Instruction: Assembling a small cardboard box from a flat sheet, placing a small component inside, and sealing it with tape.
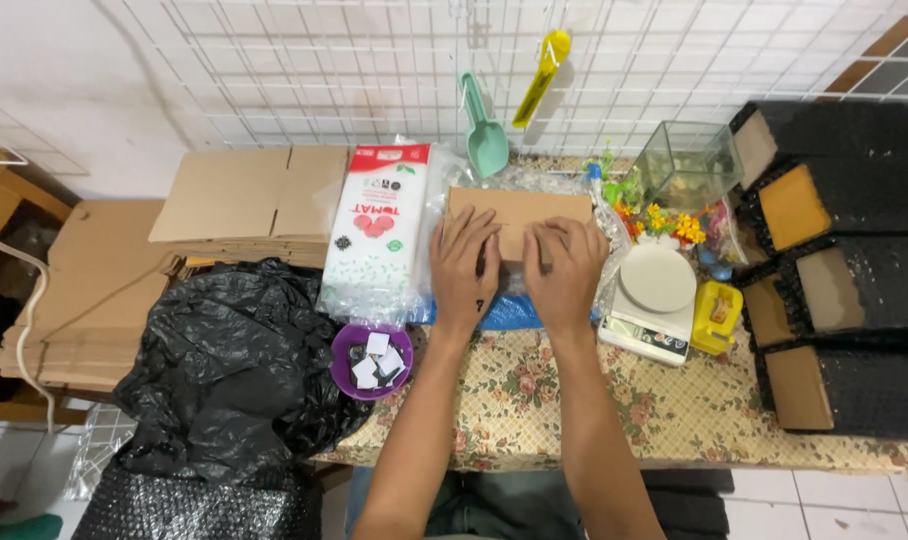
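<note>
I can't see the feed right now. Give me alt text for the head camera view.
Both hands, left hand and right hand, press flat on a small brown cardboard box lying on clear plastic wrap on a floral-clothed table. A purple bowl sits left, a white kitchen scale right.

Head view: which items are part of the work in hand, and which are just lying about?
In hand:
- flat brown cardboard box
- left hand and right hand, pressing on it

Lying about:
- white round-topped kitchen scale
- purple round bowl
- green plastic scoop
- crumpled black plastic bag
- clear glass tank
</note>
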